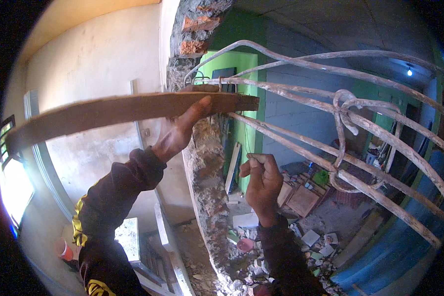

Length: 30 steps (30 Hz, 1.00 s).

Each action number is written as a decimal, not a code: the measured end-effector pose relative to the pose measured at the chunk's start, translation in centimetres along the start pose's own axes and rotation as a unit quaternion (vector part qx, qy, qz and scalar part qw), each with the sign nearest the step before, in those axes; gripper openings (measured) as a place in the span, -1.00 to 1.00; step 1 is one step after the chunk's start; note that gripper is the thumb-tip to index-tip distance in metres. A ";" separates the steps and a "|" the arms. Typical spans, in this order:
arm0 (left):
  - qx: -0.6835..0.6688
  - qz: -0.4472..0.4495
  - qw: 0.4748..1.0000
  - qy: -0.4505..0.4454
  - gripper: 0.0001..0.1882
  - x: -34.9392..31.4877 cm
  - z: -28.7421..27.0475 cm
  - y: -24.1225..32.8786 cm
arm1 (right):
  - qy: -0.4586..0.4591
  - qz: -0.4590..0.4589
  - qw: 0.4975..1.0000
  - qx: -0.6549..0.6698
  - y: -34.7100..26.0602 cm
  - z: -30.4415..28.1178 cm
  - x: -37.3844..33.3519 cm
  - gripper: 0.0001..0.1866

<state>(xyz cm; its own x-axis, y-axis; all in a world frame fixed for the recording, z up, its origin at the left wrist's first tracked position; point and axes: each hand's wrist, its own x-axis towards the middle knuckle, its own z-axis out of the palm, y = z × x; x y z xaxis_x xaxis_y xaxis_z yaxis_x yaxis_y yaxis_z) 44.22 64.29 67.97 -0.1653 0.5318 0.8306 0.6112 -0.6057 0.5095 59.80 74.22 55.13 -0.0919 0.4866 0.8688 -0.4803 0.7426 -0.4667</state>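
Gripping a brown board (pixel 108 112), the left hand (pixel 182 127) is above the closed right hand (pixel 264 185).

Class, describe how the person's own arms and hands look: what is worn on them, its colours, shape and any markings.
Both hands, the left hand and the right hand, are without gloves. The left sleeve is long, dark and loosely wrinkled, with bright yellow markings along its outer side. The right sleeve is also dark; no yellow shows on its visible part.

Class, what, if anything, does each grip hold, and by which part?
Left grip: brown board, near its right end. Right grip: curled, but contents cannot be told.
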 end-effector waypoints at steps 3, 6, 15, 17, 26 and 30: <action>-0.040 0.011 0.999 0.006 -0.46 -0.5 0.6 -0.2 | -0.046 -0.008 0.998 -0.031 0.5 -0.7 -0.3 -0.83; -0.063 0.017 0.998 0.013 -0.47 -1.4 1.0 -0.2 | -0.062 0.013 0.997 -0.045 0.3 -0.9 1.0 -0.80; -0.011 0.073 0.996 -0.057 -0.51 -1.6 0.2 0.0 | -0.230 0.104 0.965 0.071 -3.0 -2.8 6.5 -0.48; 0.012 0.113 0.991 -0.066 -0.51 -1.6 0.2 0.0 | -0.241 0.107 0.961 0.076 -3.0 -1.5 7.2 -0.49; -0.071 0.069 0.993 -0.064 -0.68 -0.8 0.0 -0.1 | -0.195 0.159 0.945 0.209 -4.1 1.5 6.3 -0.60; -0.051 0.073 0.995 -0.041 -0.68 -0.9 0.2 -0.3 | -0.082 0.012 0.996 -0.027 -3.0 3.5 5.1 -0.66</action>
<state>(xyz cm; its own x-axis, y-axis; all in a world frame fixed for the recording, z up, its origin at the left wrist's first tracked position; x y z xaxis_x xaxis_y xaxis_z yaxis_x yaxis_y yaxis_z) 44.35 64.10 67.00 -0.0141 0.4777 0.8784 0.5408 -0.7353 0.4086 57.68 72.87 61.50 -0.2467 0.4262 0.8703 -0.4291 0.7572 -0.4924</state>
